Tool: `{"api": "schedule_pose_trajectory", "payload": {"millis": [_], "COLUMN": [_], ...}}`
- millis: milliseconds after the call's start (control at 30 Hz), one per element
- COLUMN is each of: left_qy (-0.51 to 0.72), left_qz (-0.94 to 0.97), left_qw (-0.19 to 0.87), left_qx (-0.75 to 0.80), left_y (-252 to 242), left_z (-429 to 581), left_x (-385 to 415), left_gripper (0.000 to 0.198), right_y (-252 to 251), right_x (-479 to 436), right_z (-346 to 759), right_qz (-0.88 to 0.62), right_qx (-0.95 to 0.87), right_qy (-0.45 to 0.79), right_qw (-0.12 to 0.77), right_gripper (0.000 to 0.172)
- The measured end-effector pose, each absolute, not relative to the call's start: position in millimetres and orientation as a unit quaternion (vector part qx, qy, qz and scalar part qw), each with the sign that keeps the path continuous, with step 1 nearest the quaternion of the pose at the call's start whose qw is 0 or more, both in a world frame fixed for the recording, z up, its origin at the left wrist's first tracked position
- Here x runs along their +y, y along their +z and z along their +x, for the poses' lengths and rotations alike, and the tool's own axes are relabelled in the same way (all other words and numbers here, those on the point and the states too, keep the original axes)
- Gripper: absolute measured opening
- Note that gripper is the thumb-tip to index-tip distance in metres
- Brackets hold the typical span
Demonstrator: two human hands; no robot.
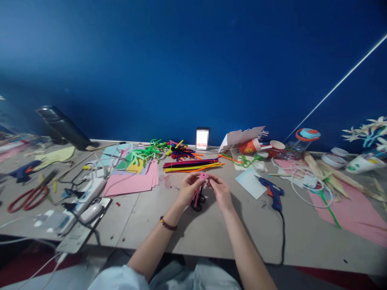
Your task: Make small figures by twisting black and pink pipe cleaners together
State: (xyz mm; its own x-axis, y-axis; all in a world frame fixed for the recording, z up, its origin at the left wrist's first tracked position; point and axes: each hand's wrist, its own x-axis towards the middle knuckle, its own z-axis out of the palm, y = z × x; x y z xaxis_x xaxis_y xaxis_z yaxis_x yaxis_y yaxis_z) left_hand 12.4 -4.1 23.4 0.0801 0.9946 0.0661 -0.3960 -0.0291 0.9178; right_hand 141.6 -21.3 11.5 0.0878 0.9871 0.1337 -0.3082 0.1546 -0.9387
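Note:
A small pink craft piece [203,176] is held up between both hands over the middle of the table. My left hand [188,188] pinches its left side, thumb and fingers pressed together. On its right side, the fingertips of my right hand [221,191] close on the same piece. A pink strip hangs below it beside my left fingers. Black-handled scissors [197,207] lie on the table just under the hands. Behind the hands is a row of coloured pipe cleaners [192,165].
Pink paper [130,183], a power strip [87,197] and red-handled scissors [28,199] lie left. On the right are a blue glue gun [273,192] with its cord, light blue paper [251,182] and paper cups [250,146]. A lit phone [202,139] stands at the wall.

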Motion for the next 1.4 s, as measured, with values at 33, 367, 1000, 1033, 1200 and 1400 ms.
{"api": "schedule_pose_trajectory", "payload": {"millis": [33,367,1000,1033,1200,1400], "left_qy": [0.576,0.575,0.57,0.572,0.568,0.553], "left_qz": [0.423,0.434,0.581,0.588,0.613,0.612], "left_qw": [0.601,0.599,0.476,0.465,0.448,0.429], "left_qx": [0.356,0.349,0.334,0.333,0.317,0.368], "left_y": [23.0,19.4,10.0,10.4,11.7,9.6], "left_z": [12.4,13.0,10.3,9.9,7.2,7.5], "left_x": [-3.8,-3.5,-3.2,-2.8,-0.3,-3.4], "left_gripper": [0.033,0.033,0.022,0.021,0.019,0.023], "right_y": [13.0,13.4,12.7,12.1,6.6,5.9], "right_x": [-22.0,-25.9,-24.6,-23.8,-18.9,-17.3], "right_z": [141.2,136.2,133.8,134.5,139.3,141.5], "right_qz": [-0.399,-0.433,-0.451,-0.446,-0.43,-0.434], "right_qx": [-0.441,-0.463,-0.448,-0.443,-0.431,-0.443], "right_qy": [0.507,0.46,0.469,0.479,0.517,0.507], "right_qw": [0.624,0.622,0.613,0.612,0.602,0.598], "right_gripper": [0.024,0.03,0.029,0.029,0.029,0.026]}}
